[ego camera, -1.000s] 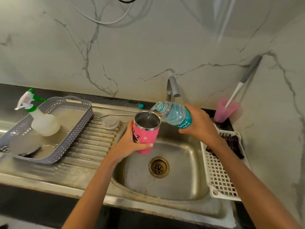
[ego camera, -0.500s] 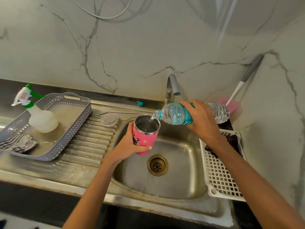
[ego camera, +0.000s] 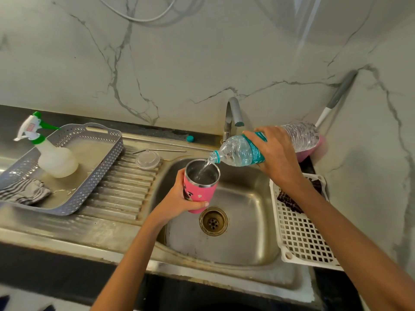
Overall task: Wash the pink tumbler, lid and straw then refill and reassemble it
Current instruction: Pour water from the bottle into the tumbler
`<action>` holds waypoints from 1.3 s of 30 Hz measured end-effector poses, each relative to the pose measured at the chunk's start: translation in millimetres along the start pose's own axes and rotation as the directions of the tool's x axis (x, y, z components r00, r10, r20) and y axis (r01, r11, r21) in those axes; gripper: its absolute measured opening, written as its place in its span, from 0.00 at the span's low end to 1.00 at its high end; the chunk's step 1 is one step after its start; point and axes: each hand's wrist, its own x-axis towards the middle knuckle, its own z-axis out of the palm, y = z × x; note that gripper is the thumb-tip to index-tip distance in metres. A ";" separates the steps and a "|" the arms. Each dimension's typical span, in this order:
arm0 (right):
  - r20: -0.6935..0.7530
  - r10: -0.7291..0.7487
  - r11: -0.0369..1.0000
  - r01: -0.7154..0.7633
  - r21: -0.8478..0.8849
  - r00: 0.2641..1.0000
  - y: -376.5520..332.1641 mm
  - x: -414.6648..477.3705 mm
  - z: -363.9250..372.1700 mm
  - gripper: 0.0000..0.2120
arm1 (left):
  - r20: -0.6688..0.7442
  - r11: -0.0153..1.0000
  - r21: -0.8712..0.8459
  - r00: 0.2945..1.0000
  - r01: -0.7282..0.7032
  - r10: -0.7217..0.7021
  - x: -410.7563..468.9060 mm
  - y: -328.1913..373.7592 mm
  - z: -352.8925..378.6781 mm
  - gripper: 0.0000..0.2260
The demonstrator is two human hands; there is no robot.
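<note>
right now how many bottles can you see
2: a spray bottle standing in the grey basket at left, and a water bottle tilted in the right hand over the pink tumbler.

A home kitchen. A steel sink [ego camera: 247, 234] is set in a dark tabletop [ego camera: 33, 265] against a marble-look wall [ego camera: 202, 52], with a tap [ego camera: 233, 113] at 12 o'clock. A ribbed drainboard [ego camera: 125, 189] lies at 9 o'clock, carrying a grey basket [ego camera: 98, 176] with a spray bottle [ego camera: 56, 160]. A white rack [ego camera: 301, 239] sits at 3 o'clock, and a brush [ego camera: 336, 97] leans in the corner at 2 o'clock.
</note>
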 end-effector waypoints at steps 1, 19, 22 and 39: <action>-0.008 -0.007 1.000 0.007 -0.008 1.000 0.6 0.4 -1.5 0.42 | 0.003 1.000 -0.005 1.000 0.003 -0.003 -0.1 -0.3 1.1 0.44; -0.053 -0.094 0.991 0.089 -0.095 0.994 6.7 2.5 -9.1 0.41 | 0.001 1.000 -0.029 1.000 -0.001 0.001 0.6 -2.0 12.0 0.44; -0.066 -0.120 0.988 0.112 -0.111 0.991 5.6 3.1 -8.2 0.41 | -0.006 0.999 -0.042 1.000 0.001 -0.001 0.4 -5.5 10.7 0.44; -0.092 -0.156 0.977 0.140 -0.160 0.983 9.3 7.7 -13.2 0.40 | 0.009 0.995 -0.099 1.000 0.007 -0.006 0.5 -12.9 14.1 0.39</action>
